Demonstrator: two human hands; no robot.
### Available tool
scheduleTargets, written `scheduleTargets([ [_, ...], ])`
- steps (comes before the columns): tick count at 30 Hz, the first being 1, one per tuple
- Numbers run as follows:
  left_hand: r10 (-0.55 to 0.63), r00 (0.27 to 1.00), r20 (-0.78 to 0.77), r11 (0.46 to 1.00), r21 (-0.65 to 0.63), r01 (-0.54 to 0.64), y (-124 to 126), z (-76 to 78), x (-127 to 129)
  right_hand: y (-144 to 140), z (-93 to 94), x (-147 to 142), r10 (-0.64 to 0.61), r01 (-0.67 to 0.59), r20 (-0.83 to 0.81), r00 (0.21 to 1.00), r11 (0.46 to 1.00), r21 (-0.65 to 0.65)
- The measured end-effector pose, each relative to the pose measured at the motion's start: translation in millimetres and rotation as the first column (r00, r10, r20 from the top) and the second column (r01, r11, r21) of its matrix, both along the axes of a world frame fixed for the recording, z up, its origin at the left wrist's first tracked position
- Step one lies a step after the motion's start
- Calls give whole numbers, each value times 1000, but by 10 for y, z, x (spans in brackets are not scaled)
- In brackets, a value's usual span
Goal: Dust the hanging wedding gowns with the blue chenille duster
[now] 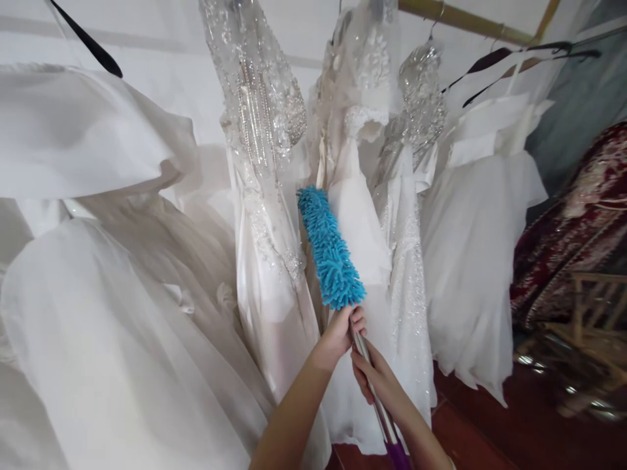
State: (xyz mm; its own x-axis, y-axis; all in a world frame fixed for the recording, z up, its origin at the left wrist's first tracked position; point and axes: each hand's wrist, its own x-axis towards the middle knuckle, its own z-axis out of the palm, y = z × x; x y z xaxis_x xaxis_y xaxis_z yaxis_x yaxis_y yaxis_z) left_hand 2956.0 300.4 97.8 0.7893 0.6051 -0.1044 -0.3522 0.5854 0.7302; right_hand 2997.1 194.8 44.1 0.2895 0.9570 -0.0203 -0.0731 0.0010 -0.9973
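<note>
A blue chenille duster (pixel 329 249) on a metal pole with a purple grip (pixel 399 455) points up at a row of hanging white gowns. My left hand (pixel 340 331) grips the pole just below the blue head. My right hand (pixel 375 378) is closed on the pole a little lower. The duster head lies against a beaded white gown (pixel 267 196) and a lace-topped gown (pixel 357 215) beside it.
More white gowns hang on a wooden rail (pixel 465 19), one large satin skirt (pixel 98 326) at the left. A dark red embroidered garment (pixel 578 222) and a wooden frame (pixel 588 313) are at the right. The floor (pixel 490 437) is dark red.
</note>
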Motion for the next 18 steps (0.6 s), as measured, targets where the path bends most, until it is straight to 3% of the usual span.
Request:
scheduleTargets([
  [3,-2,1000,-7,1000,-19,2,121,-17,-5,118,-21,1,19,-18,-25,1000,1000,12],
  [7,9,999,-35,997,-83,-12,257,-151,-1,272,-176,5,17,-18,-96,995,1000,-6],
  [18,73,989,-130,968,-230,-102,371,-768,240,407,-676,251,71,-102,-233,970,987,-125],
])
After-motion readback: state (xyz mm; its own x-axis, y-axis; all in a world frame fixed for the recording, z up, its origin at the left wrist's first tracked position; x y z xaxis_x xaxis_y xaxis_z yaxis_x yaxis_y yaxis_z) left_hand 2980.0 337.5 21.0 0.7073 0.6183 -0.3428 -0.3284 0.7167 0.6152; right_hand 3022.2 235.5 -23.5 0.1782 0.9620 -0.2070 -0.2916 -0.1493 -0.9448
